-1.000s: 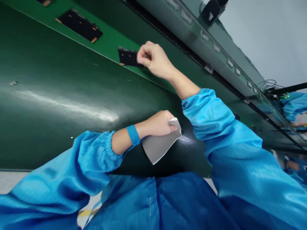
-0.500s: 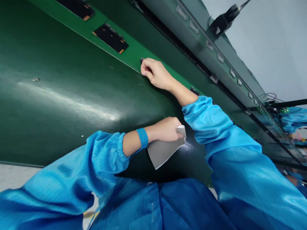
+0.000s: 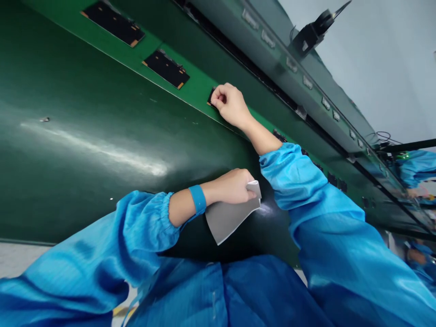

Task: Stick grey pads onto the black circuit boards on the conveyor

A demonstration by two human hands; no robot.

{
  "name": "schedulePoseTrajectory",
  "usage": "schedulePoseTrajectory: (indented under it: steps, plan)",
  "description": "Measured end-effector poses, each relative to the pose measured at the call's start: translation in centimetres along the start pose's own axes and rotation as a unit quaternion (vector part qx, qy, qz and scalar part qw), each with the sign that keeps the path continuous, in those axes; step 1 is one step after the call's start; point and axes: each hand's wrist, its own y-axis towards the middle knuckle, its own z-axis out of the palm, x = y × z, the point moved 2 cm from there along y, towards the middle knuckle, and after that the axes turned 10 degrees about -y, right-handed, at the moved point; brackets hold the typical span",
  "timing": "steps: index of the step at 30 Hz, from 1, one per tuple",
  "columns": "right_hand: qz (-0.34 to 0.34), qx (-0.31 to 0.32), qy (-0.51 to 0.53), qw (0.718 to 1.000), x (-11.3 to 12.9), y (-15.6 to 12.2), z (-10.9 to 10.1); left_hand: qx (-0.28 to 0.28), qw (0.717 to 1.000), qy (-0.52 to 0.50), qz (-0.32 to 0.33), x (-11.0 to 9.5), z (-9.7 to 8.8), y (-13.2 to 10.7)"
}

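My left hand (image 3: 235,186), a blue band round its wrist, is closed on a folded grey sheet (image 3: 230,220) with white edges, which hangs down over the dark green bench. Farther out, the fingers of my right hand (image 3: 231,104) are pinched together over a black flat panel (image 3: 210,97) on the bright green strip. The hand covers most of that panel, and I cannot make out what is between the fingertips. Left of it lies another black panel (image 3: 165,68) with orange corners and small parts along one edge.
A further black panel (image 3: 112,22) lies up the green strip (image 3: 197,88). More dark parts (image 3: 337,181) sit along it beyond my right sleeve. A small metallic bit (image 3: 44,119) rests on the bench (image 3: 85,172). Behind runs a rail, with a black device (image 3: 311,36) above it.
The black panels appear farther right and lower in view, and my right hand has shifted right with the one beneath it. My left hand keeps hold of the grey sheet.
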Motion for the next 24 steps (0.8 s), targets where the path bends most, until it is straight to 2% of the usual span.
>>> schedulePoseTrajectory:
  steps: [6, 15, 20, 24]
  plan:
    - [0.032, 0.068, 0.034, 0.997, -0.1, 0.5, -0.3, -0.005, 1.000, -0.017, 0.003, 0.1, 0.0, -0.1]
    - [0.000, 0.033, -0.047, 0.998, -1.2, -1.2, -0.9, -0.005, 1.000, 0.012, -0.001, 0.0, 0.1, 0.0]
    - [-0.022, 0.032, -0.096, 0.995, -2.0, -2.0, -0.7, -0.008, 1.000, 0.012, -0.008, -0.1, 0.0, 0.0]
    - [-0.013, 0.038, -0.132, 0.990, -2.0, -2.9, -0.9, -0.005, 1.000, 0.021, -0.007, -0.2, 0.0, 0.1]
